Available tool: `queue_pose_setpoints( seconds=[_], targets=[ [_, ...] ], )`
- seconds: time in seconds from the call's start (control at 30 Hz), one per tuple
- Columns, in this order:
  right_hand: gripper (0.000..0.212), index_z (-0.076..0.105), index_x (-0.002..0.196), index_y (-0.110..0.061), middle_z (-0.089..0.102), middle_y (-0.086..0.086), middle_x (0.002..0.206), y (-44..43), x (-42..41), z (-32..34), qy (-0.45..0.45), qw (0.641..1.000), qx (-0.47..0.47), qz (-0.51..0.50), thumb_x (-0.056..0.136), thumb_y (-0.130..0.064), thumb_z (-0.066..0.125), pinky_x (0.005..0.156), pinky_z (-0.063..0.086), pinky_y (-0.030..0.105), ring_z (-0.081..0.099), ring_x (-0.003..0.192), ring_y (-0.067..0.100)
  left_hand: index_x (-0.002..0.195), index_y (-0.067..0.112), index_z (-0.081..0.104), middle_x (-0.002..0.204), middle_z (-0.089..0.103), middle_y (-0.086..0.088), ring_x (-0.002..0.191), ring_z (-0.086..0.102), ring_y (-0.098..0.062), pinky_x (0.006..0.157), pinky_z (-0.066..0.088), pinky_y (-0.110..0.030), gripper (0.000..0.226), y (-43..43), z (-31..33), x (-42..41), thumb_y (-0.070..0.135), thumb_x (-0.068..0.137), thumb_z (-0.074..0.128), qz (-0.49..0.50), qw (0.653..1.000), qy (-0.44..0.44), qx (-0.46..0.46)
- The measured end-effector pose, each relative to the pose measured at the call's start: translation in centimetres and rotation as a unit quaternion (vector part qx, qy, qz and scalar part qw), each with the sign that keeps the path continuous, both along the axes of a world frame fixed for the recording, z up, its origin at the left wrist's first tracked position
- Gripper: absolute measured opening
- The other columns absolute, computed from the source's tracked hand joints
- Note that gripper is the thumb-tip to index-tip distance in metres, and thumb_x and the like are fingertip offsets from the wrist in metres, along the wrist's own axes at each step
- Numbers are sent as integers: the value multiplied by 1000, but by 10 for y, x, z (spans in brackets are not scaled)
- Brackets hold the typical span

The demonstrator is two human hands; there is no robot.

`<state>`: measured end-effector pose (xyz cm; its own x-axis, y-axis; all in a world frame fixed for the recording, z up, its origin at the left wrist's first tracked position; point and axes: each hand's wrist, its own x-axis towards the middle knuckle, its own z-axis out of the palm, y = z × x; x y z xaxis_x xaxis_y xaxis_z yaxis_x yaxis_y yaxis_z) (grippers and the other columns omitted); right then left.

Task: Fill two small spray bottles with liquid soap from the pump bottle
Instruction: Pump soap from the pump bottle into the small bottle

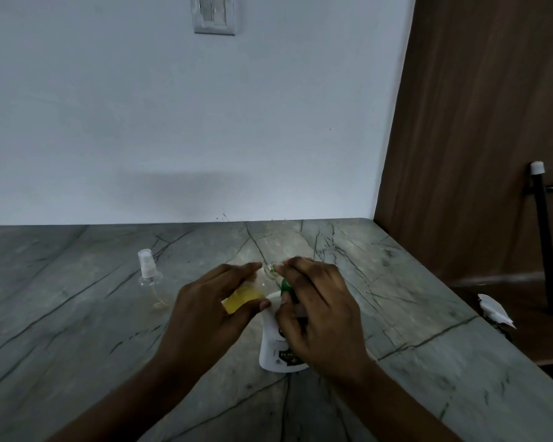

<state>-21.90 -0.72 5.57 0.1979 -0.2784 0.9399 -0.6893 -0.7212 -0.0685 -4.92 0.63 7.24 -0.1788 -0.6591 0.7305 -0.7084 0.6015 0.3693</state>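
My left hand (209, 309) grips a small clear spray bottle (248, 293) with yellow liquid in its lower part, tilted so its open neck points right. My right hand (313, 309) sits over the green pump head (286, 287) of the white pump bottle (273, 342), which stands on the counter; the fingers curl round the pump and the fingertips reach the small bottle's mouth. A second small clear spray bottle (150, 275), capped with a white sprayer, stands apart at the left and looks empty.
The grey marble counter (77, 314) meets a white wall at the back and ends in an edge on the right. Beyond that edge are a brown wooden panel (479, 122), a black pole (545, 237) and crumpled white paper (495, 309).
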Motion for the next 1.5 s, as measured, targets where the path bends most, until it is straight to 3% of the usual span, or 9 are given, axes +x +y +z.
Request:
queue_pose_setpoints(
  seconds=[0.53, 0.7, 0.87, 1.2, 1.5],
  targets=[
    [29, 67, 103, -2, 65, 10, 105, 3, 2, 5, -7, 1000, 3, -10, 82, -13, 52, 88, 36, 13, 54, 99, 18, 116, 23, 63, 95, 64, 17, 89, 58, 0, 72, 49, -13, 53, 2, 1, -2, 54, 74, 57, -1, 1000, 10, 5],
    [27, 69, 100, 0, 67, 11, 103, 3, 4, 1, -13, 1000, -3, -18, 83, -15, 53, 85, 40, 17, 55, 97, 19, 113, 21, 65, 95, 66, 14, 81, 62, 0, 68, 53, -17, 53, 3, 0, -1, 55, 73, 56, -5, 1000, 8, 10],
    [34, 70, 99, 1, 67, 11, 102, 1, 5, -7, -10, 1000, -8, -14, 94, -20, 44, 85, 42, 20, 56, 96, 20, 113, 23, 65, 95, 65, 15, 79, 62, 3, 66, 56, -23, 52, 3, -4, 0, 56, 72, 58, -6, 1000, 9, 23],
    [31, 68, 104, -2, 65, 8, 106, 5, 4, 0, -1, 1000, 16, -20, 82, -17, 52, 84, 40, 18, 55, 99, 19, 115, 26, 63, 95, 64, 19, 86, 60, 3, 70, 52, -18, 52, 2, -1, -1, 55, 72, 59, -4, 1000, 20, 19],
    [32, 65, 109, -4, 64, 9, 109, 4, 2, 3, 6, 1000, 18, -17, 84, -17, 51, 86, 39, 17, 53, 102, 19, 114, 22, 64, 93, 66, 13, 80, 63, -1, 66, 58, -30, 53, 5, 1, -6, 54, 73, 57, -3, 999, 39, 14]
  ],
)
